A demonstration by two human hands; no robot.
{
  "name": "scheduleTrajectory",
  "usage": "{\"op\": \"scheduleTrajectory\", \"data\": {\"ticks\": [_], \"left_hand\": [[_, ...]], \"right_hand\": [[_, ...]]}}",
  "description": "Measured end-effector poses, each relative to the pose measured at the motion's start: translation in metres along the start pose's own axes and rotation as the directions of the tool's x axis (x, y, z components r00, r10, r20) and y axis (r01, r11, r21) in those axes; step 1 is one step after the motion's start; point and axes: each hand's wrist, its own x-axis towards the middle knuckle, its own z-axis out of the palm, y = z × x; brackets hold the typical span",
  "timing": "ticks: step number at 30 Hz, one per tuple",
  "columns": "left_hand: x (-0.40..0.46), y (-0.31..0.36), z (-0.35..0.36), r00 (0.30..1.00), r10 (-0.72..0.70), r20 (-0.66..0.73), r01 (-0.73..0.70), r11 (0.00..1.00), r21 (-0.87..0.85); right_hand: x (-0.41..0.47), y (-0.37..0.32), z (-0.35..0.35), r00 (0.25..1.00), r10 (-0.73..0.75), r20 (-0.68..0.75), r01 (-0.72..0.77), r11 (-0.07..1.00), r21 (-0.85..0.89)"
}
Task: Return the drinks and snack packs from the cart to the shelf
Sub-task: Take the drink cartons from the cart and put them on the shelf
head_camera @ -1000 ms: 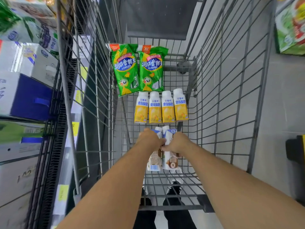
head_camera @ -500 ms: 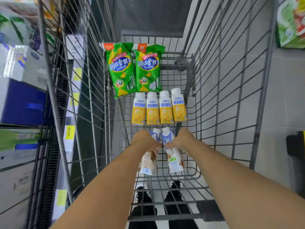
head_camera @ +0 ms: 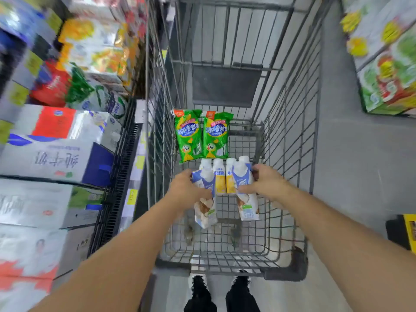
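Hands (head_camera: 185, 188) (head_camera: 264, 180) around two cartons (head_camera: 206, 194) (head_camera: 244, 183)

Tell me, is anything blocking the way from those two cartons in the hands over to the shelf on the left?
Yes. The left hand and right hand each hold a carton low inside the cart; its wire side wall stands between them and the shelf. The cart's top is open.
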Motion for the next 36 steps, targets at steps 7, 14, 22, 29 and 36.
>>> {"op": "scheduleTrajectory", "data": {"ticks": [7,14,22,29,36], "left_hand": [[-0.145,0.124,-0.130,0.946,0.291,-0.142,-0.318,0.916,-0.244],[-0.330,0.174,-0.229,0.770,0.439,-0.463,-0.581,0.782,-0.227],[-0.548,0.082,-0.240,0.493,0.208,-0.845,-0.615,0.770,-0.170],[-0.726,-0.040,-0.196,0.213,-0.034,-0.977,-0.587,0.794,-0.156],[-0.890,-0.185,-0.128,-0.004,-0.241,-0.971,-0.548,0.813,-0.199]], "right_hand": [[-0.133,-0.188,-0.061,0.902,-0.431,0.018,0.431,0.902,0.039],[-0.267,-0.314,-0.047,0.643,-0.742,0.191,0.742,0.665,0.084],[-0.424,-0.363,0.039,0.226,-0.825,0.518,0.894,0.387,0.226],[-0.576,-0.325,0.164,-0.065,-0.683,0.727,0.896,0.281,0.343],[-0.741,-0.229,0.298,-0.265,-0.472,0.841,0.863,0.272,0.425]]}}
